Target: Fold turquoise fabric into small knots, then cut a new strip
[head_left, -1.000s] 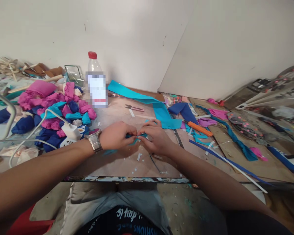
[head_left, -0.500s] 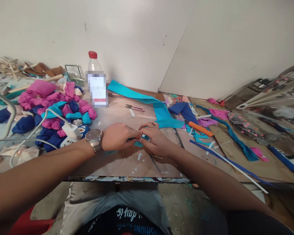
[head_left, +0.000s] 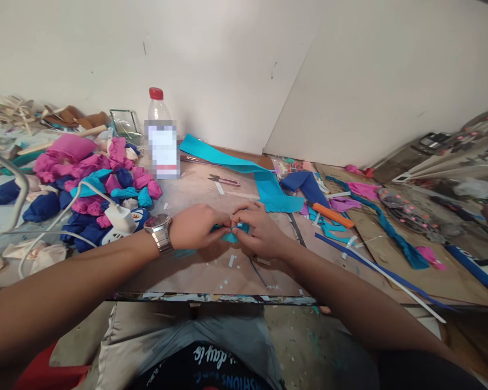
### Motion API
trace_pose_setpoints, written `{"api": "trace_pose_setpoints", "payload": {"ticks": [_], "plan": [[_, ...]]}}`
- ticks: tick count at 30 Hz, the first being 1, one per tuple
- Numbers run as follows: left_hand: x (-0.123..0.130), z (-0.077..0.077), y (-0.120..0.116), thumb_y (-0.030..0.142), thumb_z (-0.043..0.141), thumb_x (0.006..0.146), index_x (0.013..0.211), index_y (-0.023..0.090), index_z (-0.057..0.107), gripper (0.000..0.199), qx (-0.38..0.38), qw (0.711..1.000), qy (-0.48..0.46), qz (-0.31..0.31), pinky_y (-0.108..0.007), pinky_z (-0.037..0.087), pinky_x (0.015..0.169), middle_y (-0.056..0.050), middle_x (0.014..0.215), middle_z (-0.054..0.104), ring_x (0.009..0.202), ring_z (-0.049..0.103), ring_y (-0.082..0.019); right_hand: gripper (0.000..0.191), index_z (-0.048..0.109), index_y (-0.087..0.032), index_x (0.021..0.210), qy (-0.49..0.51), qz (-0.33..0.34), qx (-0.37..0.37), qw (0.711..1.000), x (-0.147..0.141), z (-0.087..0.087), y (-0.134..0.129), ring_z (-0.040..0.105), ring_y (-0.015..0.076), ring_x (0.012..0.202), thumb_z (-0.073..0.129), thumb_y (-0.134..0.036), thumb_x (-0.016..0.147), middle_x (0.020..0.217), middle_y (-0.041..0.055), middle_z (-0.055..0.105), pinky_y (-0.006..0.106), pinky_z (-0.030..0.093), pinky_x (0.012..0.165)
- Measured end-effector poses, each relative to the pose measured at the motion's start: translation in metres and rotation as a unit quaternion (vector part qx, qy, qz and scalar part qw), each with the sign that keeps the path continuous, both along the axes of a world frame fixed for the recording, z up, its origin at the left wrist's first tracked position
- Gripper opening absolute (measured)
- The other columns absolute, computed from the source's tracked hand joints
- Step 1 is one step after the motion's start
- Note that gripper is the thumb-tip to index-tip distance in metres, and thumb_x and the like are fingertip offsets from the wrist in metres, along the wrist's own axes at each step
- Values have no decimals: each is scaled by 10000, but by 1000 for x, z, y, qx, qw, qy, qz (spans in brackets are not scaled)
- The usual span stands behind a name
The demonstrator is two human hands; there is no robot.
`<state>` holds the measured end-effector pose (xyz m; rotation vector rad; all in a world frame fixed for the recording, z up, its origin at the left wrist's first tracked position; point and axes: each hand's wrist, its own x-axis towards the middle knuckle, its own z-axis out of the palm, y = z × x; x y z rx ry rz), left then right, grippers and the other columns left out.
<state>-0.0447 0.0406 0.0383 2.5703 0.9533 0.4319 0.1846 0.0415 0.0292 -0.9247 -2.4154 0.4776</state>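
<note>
Between my two hands is a small piece of turquoise fabric (head_left: 230, 236), pinched from both sides above the table. My left hand (head_left: 197, 225), with a metal watch (head_left: 159, 233) on its wrist, closes thumb and fingers on its left part. From the other side my right hand (head_left: 258, 230) grips it, the fingertips of both hands nearly meeting. Fingers cover much of the fabric, so its full shape is hidden. Just beyond the right hand lies a long turquoise fabric strip (head_left: 228, 157), folded down at its near end. Thread snips (head_left: 224, 180) rest behind the hands.
At left is a pile of pink, blue and turquoise fabric bundles (head_left: 79, 160), with a white charger (head_left: 121, 218) and cable. A red-capped bottle (head_left: 156, 95) stands at the back. To the right lie an orange-handled cutter (head_left: 332, 214), a white stick (head_left: 402, 290) and fabric scraps.
My fingertips have shifted slightly on the turquoise fabric, and more of it shows between them. Both hands stay in nearly the same place. A dark shape has appeared at the far right edge.
</note>
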Motion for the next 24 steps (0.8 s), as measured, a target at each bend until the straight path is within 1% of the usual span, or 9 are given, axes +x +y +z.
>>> {"api": "trace_pose_setpoints", "payload": {"ticks": [3,5,8,11,14,18,21,24], "plan": [[-1,1,0,339,556,1000,1046,196,770,262,-6,1000,3,20,-288,354,658,-62,888,796,719,657,-181,71,662,-214,877,3,-2,-1,1000,0,0,1,628,257,1084,598,-208,908,978,44,741,463,302,1010],[-2,1,1,332,557,998,1024,187,778,266,-16,1000,5,24,-287,346,648,-61,862,790,683,633,-169,62,678,-217,901,11,-3,0,1000,1,1,1,638,255,1065,626,-245,919,977,44,748,462,316,1013],[-3,3,3,311,556,999,997,184,781,258,-39,999,-4,9,-278,346,652,-49,873,789,684,622,-153,77,698,-217,908,21,5,5,1000,2,1,2,652,252,1037,662,-285,915,970,51,755,459,342,1006],[-4,4,3,311,560,997,956,180,774,254,-53,999,-11,-4,-272,346,660,-38,864,779,689,609,-145,89,709,-220,885,21,12,10,1000,3,1,2,658,257,1060,645,-273,917,965,56,750,476,335,1027],[-4,6,3,307,561,984,875,167,746,257,-60,998,-8,-5,-274,319,634,-21,774,735,635,554,-130,91,706,-217,850,27,16,17,999,4,1,3,656,258,1073,647,-266,899,978,65,731,482,339,1045],[-4,8,3,300,553,974,793,157,700,273,-79,997,-13,-9,-278,279,604,-2,704,674,595,489,-114,79,701,-216,838,35,15,18,999,3,2,3,658,251,1014,652,-264,877,946,60,729,487,349,1030],[-3,6,4,345,536,993,759,150,668,332,-98,995,-15,-25,-279,264,597,11,659,614,579,441,-105,88,721,-221,874,34,23,17,999,2,2,1,658,245,976,680,-298,876,927,55,748,489,350,1027],[-4,5,5,393,532,1001,749,145,659,376,-124,992,-14,-27,-276,260,590,18,644,586,580,425,-101,100,729,-230,845,40,26,29,998,1,2,0,670,231,952,689,-306,896,874,37,754,491,340,1053]]}}
